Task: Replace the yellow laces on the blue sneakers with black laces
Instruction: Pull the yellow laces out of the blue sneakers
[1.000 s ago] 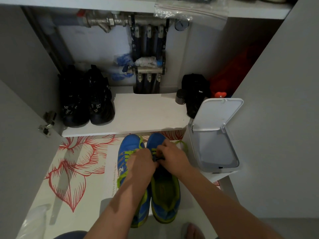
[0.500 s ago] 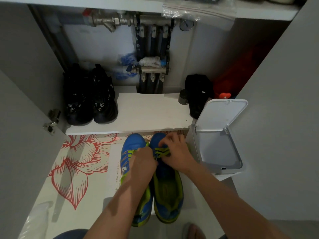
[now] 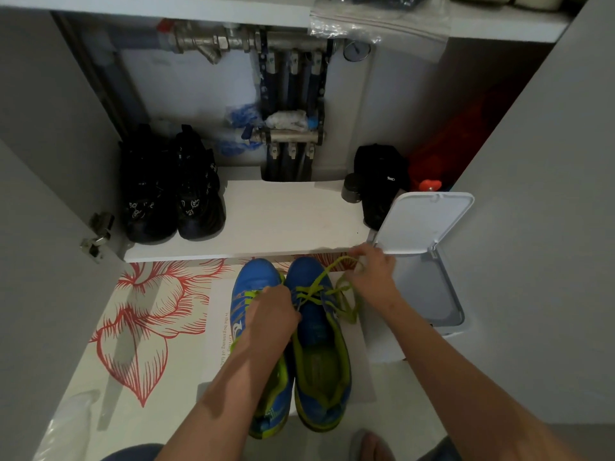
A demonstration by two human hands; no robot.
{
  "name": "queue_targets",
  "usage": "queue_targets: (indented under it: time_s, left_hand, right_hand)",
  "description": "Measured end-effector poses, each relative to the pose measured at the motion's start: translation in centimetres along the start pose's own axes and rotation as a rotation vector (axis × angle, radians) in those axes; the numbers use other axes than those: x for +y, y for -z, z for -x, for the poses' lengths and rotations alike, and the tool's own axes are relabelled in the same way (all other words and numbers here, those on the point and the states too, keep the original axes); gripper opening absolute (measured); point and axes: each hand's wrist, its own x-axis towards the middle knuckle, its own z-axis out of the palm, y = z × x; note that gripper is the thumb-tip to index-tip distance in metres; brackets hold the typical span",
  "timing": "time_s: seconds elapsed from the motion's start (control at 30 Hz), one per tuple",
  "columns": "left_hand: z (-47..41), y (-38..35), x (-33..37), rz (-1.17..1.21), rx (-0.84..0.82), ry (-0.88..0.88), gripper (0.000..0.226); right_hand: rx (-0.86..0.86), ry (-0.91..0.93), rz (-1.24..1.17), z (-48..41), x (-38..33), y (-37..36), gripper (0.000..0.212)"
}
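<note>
My right hand (image 3: 374,274) has moved out toward the white bin (image 3: 429,261), pulling the yellow lace (image 3: 327,281) loose; its fingers pinch the lace. My left hand (image 3: 274,312) is curled on the right shoe's laces. Two blue sneakers (image 3: 316,331) sit on the flowered floor, two black shoes (image 3: 173,194) on the shelf.

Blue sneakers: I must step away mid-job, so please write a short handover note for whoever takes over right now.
Left hand: pressing down on the lacing of the right sneaker.
Right hand: pinching the yellow lace, pulled out toward the open white bin.
Left sneaker sits beside it, touching, on the floral mat.
Done: top of the right sneaker's lace loosened.
Left: finish unlacing both sneakers, then thread black laces; none visible here.
</note>
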Motion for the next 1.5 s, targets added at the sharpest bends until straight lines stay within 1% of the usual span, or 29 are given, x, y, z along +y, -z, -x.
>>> queue_targets:
  time_s: [0.03, 0.07, 0.13, 0.2, 0.27, 0.37, 0.43, 0.47, 0.53, 0.57, 0.6, 0.63, 0.73, 0.77, 0.83, 0.9, 0.93, 1.0, 1.07, 1.13, 1.2, 1.23, 1.33, 1.43, 1.5]
  left_hand:
    - [0.0, 0.0, 0.0, 0.005, -0.003, -0.003, 0.024]
    - [0.0, 0.0, 0.1, 0.009, -0.002, -0.007, 0.025]
    - [0.0, 0.0, 0.1, 0.01, -0.001, -0.008, 0.025]
    - [-0.1, 0.0, 0.0, 0.013, -0.005, -0.005, 0.027]
    - [-0.2, -0.1, 0.1, 0.018, -0.011, -0.011, 0.027]
    - [-0.2, -0.1, 0.0, 0.016, -0.015, -0.01, 0.028]
    - [-0.2, -0.1, 0.0, 0.03, -0.015, -0.008, 0.027]
    - [-0.2, -0.1, -0.1, 0.038, -0.018, -0.007, 0.026]
    - [-0.1, -0.1, -0.2, 0.048, -0.03, -0.004, 0.026]
    - [-0.2, -0.1, -0.2, 0.048, -0.035, -0.006, 0.027]
    - [-0.3, -0.1, -0.2, 0.047, -0.038, -0.01, 0.027]
    - [-0.3, -0.1, -0.2, 0.042, -0.039, -0.013, 0.027]
    - [-0.2, -0.1, -0.1, 0.003, -0.025, -0.019, 0.025]
    - [-0.2, -0.2, 0.0, -0.009, -0.016, -0.022, 0.025]
    - [-0.2, -0.2, 0.2, -0.028, -0.004, -0.024, 0.025]
    - [-0.3, -0.1, 0.3, -0.038, -0.013, -0.015, 0.027]
    - [-0.3, -0.1, 0.3, -0.039, -0.019, -0.01, 0.028]
    - [-0.4, -0.2, 0.2, -0.031, -0.022, -0.009, 0.028]
    - [-0.4, -0.2, 0.0, -0.016, -0.027, -0.009, 0.026]
    - [-0.5, -0.2, -0.2, -0.01, -0.026, -0.014, 0.025]
    - [-0.4, -0.2, -0.2, -0.034, 0.006, -0.029, 0.023]
    - [-0.4, -0.2, -0.2, -0.046, 0.035, -0.04, 0.022]
    - [-0.4, -0.2, -0.1, -0.074, 0.057, -0.06, 0.021]
    - [-0.4, -0.3, 0.1, -0.076, 0.025, -0.067, 0.017]
    - [-0.3, -0.4, 0.4, -0.08, 0.13, -0.115, 0.014]
  right_hand:
    - [-0.062, 0.132, 0.088, 0.4, -0.3, -0.5, 0.037]
    - [-0.097, 0.264, 0.158, 0.8, -0.5, -1.1, 0.041]
    - [-0.169, 0.44, 0.297, 1.8, -0.9, -2.4, 0.033]
    - [-0.243, 0.496, 0.41, 2.2, -0.5, -3.3, 0.028]
    - [-0.263, 0.499, 0.459, 2.6, -0.3, -3.7, 0.028]
    - [-0.207, 0.539, 0.453, 2.6, -0.3, -4.0, 0.017]
    - [-0.111, 0.496, 0.397, 2.0, -0.3, -3.6, 0.014]
    - [-0.009, 0.449, 0.362, 1.6, -0.5, -3.0, 0.009]
    - [0.191, 0.202, 0.18, 0.5, -0.8, -1.1, 0.006]
    - [0.234, 0.095, 0.075, -0.1, -0.7, -0.1, 0.006]
    - [0.216, 0.049, 0.019, -0.5, -0.3, 0.6, 0.008]
    - [0.154, 0.056, 0.014, -0.7, -0.1, 1.0, 0.013]
    - [-0.07, 0.275, 0.187, 0.2, -0.2, -0.1, 0.038]
    - [-0.144, 0.352, 0.248, 0.8, -0.4, -0.8, 0.041]
    - [-0.273, 0.442, 0.394, 1.7, -0.3, -2.4, 0.033]
    - [-0.355, 0.502, 0.503, 2.5, -0.4, -3.6, 0.029]
    - [-0.347, 0.521, 0.534, 2.8, -0.5, -4.1, 0.026]
    - [-0.247, 0.546, 0.533, 2.7, -0.8, -4.2, 0.019]
    - [-0.102, 0.467, 0.461, 1.8, -1.4, -3.0, 0.011]
    - [0.065, 0.279, 0.293, 0.9, -1.8, -1.1, 0.001]
    - [0.218, 0.049, 0.07, 0.2, -1.4, 0.9, 0.004]
    - [0.245, -0.024, -0.022, 0.0, -1.1, 1.5, 0.005]
    - [0.174, -0.128, -0.157, -0.2, -0.4, 1.8, 0.008]
    - [0.13, -0.144, -0.166, -0.1, -0.7, 1.8, 0.007]
    - [0.142, -0.14, -0.146, -0.1, -0.8, 1.7, 0.006]
